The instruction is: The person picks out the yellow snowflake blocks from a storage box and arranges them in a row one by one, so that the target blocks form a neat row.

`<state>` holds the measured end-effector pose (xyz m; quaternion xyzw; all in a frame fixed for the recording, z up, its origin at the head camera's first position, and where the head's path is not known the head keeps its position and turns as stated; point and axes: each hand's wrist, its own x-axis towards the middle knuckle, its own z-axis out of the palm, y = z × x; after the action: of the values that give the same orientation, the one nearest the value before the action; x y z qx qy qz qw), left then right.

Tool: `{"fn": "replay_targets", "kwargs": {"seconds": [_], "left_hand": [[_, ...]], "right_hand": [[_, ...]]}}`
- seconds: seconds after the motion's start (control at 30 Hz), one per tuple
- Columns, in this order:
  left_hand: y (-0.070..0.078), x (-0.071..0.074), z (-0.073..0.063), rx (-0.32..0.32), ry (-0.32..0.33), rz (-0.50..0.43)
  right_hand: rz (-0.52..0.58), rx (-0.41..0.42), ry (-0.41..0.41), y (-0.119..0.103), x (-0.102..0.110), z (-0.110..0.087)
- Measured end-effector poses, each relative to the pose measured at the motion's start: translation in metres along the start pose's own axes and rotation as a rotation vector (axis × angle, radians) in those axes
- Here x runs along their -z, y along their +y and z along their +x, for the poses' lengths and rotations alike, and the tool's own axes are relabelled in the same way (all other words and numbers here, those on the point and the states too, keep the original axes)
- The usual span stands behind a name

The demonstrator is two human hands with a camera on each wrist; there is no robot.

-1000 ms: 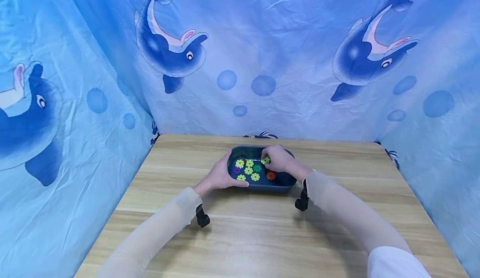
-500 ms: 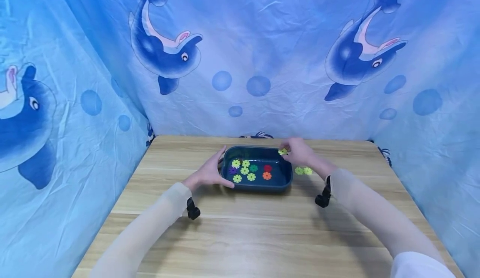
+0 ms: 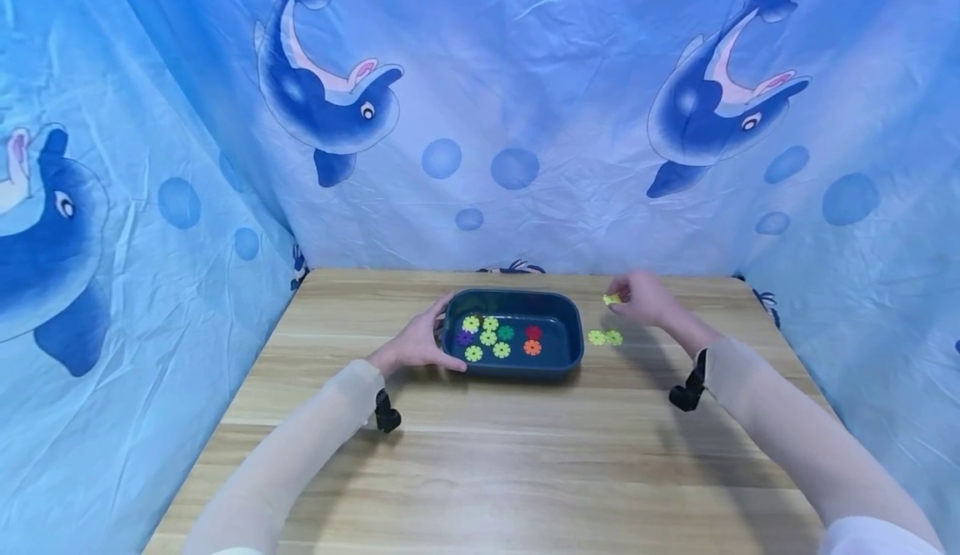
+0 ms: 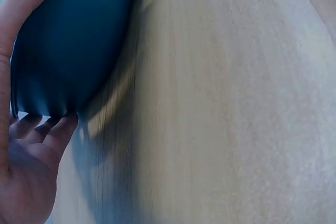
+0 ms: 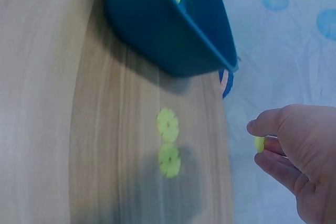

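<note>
My left hand (image 3: 416,345) holds the left end of a dark blue plastic basin (image 3: 525,371), thumb along the near side. In the left wrist view its fingertips touch the basin's wall (image 4: 73,51). To the right of the basin, my right hand (image 3: 647,298) is raised over the far part of the table and pinches a yellow-green flower-shaped plastic disc (image 5: 259,144) between thumb and fingers. Two matching discs (image 3: 605,337) lie side by side on the table just below that hand. Inside the basin are several yellow-green discs (image 3: 501,350), plus purple (image 3: 464,338), green (image 3: 506,332), red (image 3: 533,332) and orange (image 3: 532,347) ones.
The pale wood table (image 3: 480,463) ends at a blue dolphin-print curtain (image 3: 480,105), which stands behind it and along both sides. A small black camera hangs under each wrist, the left camera (image 3: 387,415) and the right camera (image 3: 688,394).
My right hand has lifted a yellow-green disc out of the basin and carried it right, past the basin's edge. The left hand stays at the basin's left end.
</note>
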<state>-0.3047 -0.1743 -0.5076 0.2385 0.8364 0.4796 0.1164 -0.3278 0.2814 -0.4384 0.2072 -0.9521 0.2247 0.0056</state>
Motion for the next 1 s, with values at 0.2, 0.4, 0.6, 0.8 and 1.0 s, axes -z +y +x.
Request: {"fn": "replay_targets", "kwargs": {"seconds": [0.2,0.4,0.6,0.8,1.0], "left_hand": [[-0.002,-0.002,0.001,0.001,0.010,0.001],[0.001,-0.004,0.001,0.013,0.027,0.068],[0.006,-0.003,0.001,0.002,0.045,0.197],[0.006,-0.001,0.003,0.000,0.040,0.211],[0.006,0.000,0.003,0.017,0.035,0.179]], "right_hand": [[-0.030,-0.018,0.017,0.017,-0.002,-0.011],[-0.046,-0.006,0.030,0.025,-0.007,-0.022],[-0.052,0.008,0.017,0.031,-0.015,-0.028],[-0.058,0.000,-0.003,0.037,-0.023,-0.031],[-0.064,-0.017,-0.019,0.042,-0.032,-0.038]]}}
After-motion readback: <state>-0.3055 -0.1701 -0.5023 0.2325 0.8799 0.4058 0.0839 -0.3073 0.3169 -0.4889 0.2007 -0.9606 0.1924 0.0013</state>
